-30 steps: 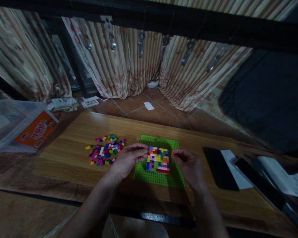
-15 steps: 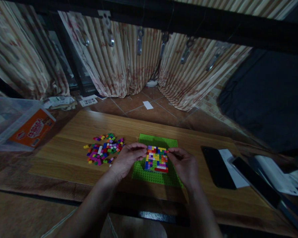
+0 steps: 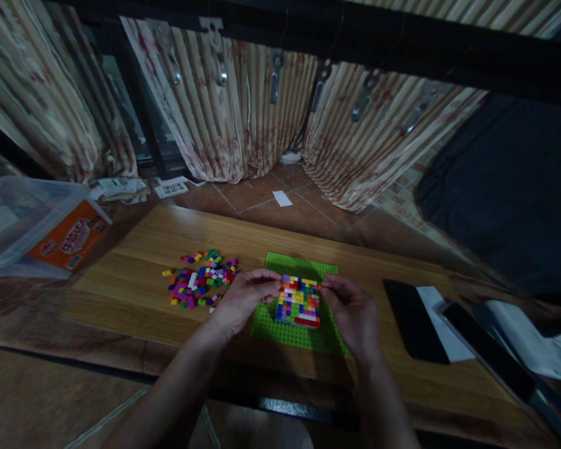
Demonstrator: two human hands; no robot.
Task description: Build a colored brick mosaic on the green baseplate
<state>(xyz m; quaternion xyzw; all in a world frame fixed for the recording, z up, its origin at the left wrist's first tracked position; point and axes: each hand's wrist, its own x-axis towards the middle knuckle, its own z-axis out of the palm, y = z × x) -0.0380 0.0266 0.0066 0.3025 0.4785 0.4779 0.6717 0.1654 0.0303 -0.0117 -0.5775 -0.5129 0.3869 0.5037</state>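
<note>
A block of multicoloured toy building bricks rests on a green studded baseplate, with a long red brick along its near edge. The fingertips of my left hand are pinched together at the block's upper left corner. At the opposite upper corner, my right hand has thumb and forefinger closed close to the block's edge. A speck of orange or red shows by those fingertips, too small to tell whether it is a loose brick. Left of my left hand lies a scattered pile of small loose bricks.
All this sits on a wooden board. To the right are a black flat panel, white paper and a phone-like dark device. A clear plastic bin with an orange label stands left. Striped curtains hang behind.
The whole view has shifted slightly, so everything sits a little further right. My right fingertips have drawn up a little at the block's corner. My left hand keeps its place at the block.
</note>
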